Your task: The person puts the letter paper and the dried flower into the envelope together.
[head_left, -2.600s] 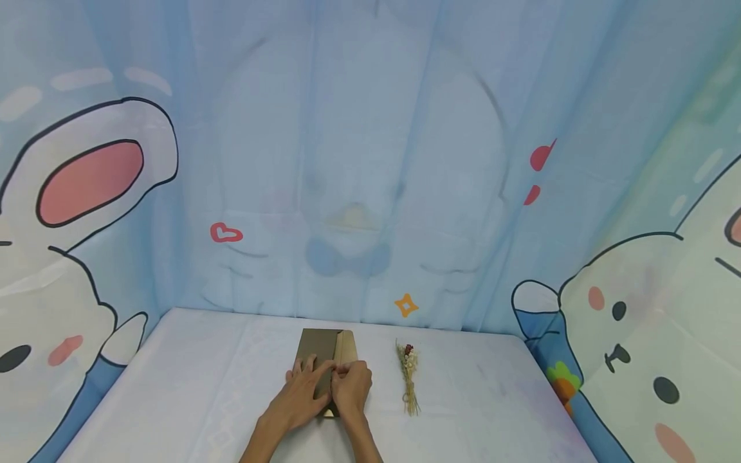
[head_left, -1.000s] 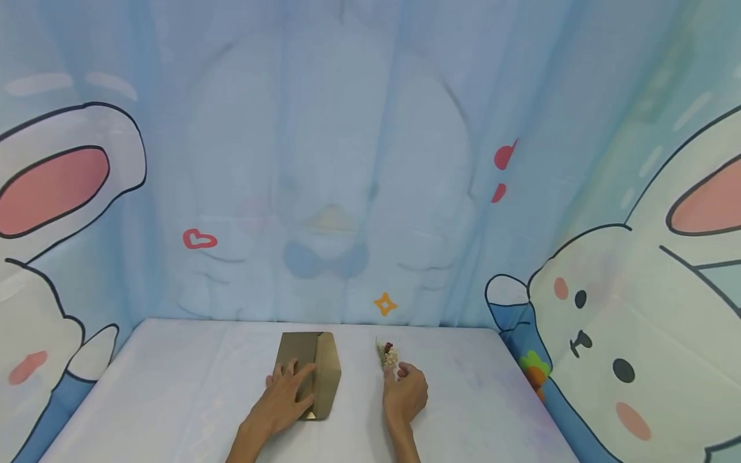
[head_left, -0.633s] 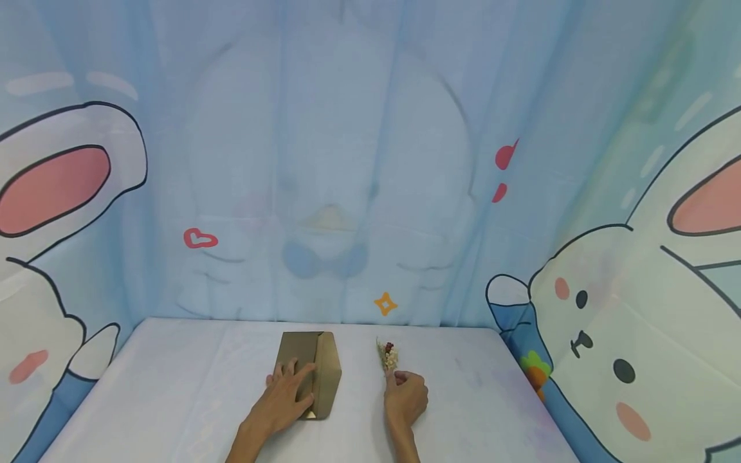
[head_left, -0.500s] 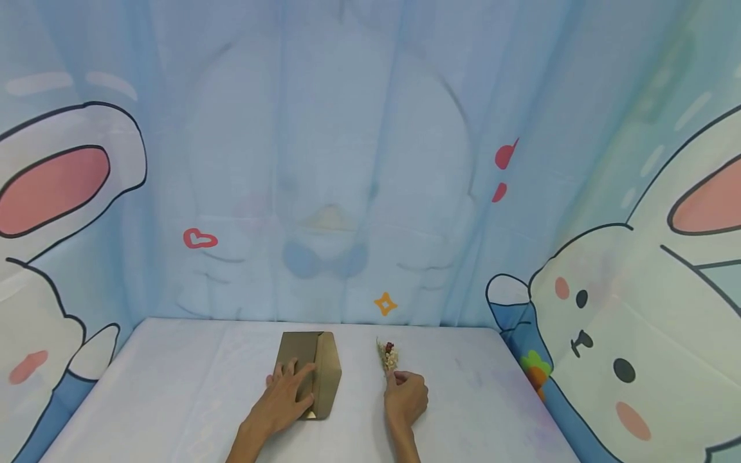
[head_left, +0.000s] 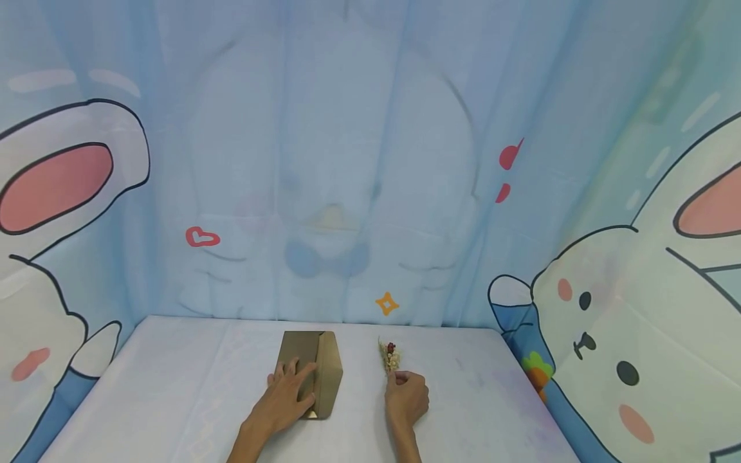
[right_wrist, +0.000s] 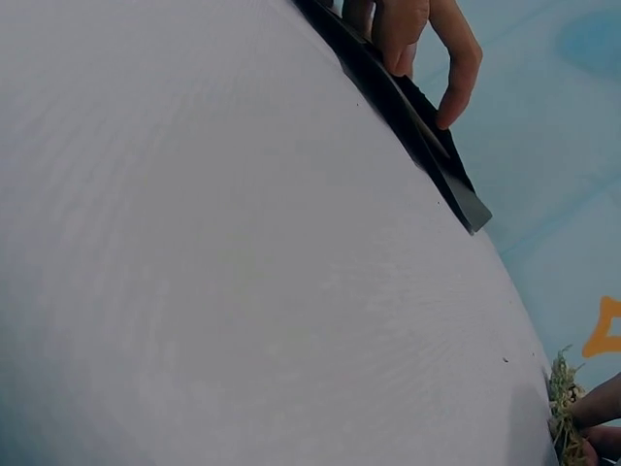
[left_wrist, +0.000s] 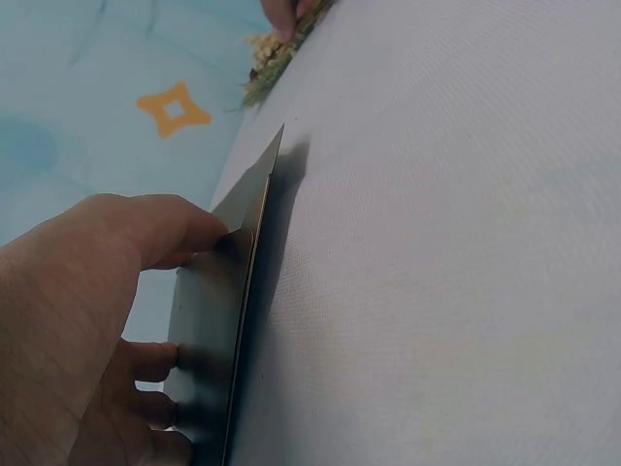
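Observation:
A gold-brown envelope (head_left: 298, 344) lies on the white tabletop, its lighter flap (head_left: 330, 376) folded out along the right side. Over its left part rests my left hand (head_left: 279, 400), fingers spread, thumb by the flap's fold. In the left wrist view, the fingertips touch the envelope (left_wrist: 206, 311) and its near edge stands slightly off the cloth. To the right, my right hand (head_left: 407, 400) pinches a small dried flower bouquet (head_left: 390, 355) by its stems. Cream blooms and one dark red bloom show above the fingers; the lower stems are hidden by the hand.
A white cloth (head_left: 480, 399) covers the table. Behind it hangs a light blue curtain (head_left: 336, 128) printed with cartoon rabbits, which also closes off both sides. A gap of bare cloth lies between the envelope and the bouquet.
My right hand has left the envelope's flap, moved right and taken hold of the bouquet. The flap now lies wider open. My left hand stays on the envelope; the head view has shifted.

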`<state>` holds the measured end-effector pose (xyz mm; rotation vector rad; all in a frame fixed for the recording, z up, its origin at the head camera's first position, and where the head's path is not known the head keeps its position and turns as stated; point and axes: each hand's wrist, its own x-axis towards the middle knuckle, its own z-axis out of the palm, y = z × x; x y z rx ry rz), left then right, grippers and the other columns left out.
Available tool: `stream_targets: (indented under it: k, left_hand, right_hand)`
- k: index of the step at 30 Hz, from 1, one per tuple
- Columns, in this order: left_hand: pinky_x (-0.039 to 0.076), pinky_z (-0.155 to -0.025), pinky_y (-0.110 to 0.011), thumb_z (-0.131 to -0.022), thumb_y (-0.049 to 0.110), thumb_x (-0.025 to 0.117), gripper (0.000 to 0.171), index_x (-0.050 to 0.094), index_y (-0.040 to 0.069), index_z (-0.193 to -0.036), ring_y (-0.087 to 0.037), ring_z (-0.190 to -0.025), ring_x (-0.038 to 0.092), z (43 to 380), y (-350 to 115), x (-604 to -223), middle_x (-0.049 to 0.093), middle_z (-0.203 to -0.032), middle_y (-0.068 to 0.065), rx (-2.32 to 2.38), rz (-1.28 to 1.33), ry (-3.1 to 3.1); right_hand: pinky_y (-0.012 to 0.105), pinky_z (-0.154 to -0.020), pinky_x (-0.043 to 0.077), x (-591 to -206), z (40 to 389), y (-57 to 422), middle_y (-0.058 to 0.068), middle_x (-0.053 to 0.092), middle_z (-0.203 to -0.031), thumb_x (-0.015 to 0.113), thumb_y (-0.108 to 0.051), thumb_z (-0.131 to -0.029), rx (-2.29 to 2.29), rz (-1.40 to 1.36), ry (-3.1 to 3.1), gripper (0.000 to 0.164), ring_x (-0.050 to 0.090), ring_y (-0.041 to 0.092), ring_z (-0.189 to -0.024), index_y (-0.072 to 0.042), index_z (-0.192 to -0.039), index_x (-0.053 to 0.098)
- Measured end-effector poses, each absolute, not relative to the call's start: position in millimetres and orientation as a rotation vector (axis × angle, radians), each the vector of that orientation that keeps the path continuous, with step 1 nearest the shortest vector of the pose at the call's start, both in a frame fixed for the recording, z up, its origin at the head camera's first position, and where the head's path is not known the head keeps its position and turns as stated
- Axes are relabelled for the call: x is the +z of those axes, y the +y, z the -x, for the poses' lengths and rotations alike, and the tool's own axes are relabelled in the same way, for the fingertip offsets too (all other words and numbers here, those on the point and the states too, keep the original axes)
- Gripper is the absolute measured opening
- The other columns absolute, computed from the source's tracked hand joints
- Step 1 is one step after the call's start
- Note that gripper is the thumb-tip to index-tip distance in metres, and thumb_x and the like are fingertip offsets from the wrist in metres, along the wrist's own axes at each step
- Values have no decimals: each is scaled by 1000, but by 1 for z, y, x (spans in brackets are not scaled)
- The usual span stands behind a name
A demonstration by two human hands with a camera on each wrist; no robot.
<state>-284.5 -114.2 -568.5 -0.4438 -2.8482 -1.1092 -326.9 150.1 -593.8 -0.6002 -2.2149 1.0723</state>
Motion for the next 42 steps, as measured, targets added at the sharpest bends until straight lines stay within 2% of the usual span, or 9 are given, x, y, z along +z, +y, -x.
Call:
stream_targets:
  k: [9,20,33,42]
  left_hand:
    - [24,-118,-88,-101,24,73,60,55,16,-158,-74,-153,26,283,-115,-565,38,-167,-37,-1082,443,-2856]
    - [23,-118,-89,-101,24,73,61,54,16,-159,-76,-152,25,284,-115,-567,38,-167,-38,-1089,452,-2857]
    - [22,-117,-90,-100,22,73,61,55,16,-159,-75,-153,25,285,-115,-567,39,-166,-38,-1099,456,-2847]
    - [22,-118,-90,-100,23,73,62,55,17,-159,-76,-153,24,285,-115,-567,37,-168,-38,-1118,452,-2846]
  right_hand:
    - [38,-56,46,-593,326,152,9,73,-62,80,-5,-87,1104,601,-2206,8,65,23,-52,0,-82,83]
    - [41,-65,44,-588,325,152,9,73,-67,80,-7,-88,1126,628,-2201,8,64,26,-61,0,-86,83]
    - [42,-63,47,-581,324,143,12,74,-70,80,-8,-88,1161,554,-2186,10,65,25,-61,1,-83,83]
    - [42,-62,50,-582,325,131,10,74,-67,82,-9,-85,1181,506,-2173,10,65,22,-59,-2,-79,82]
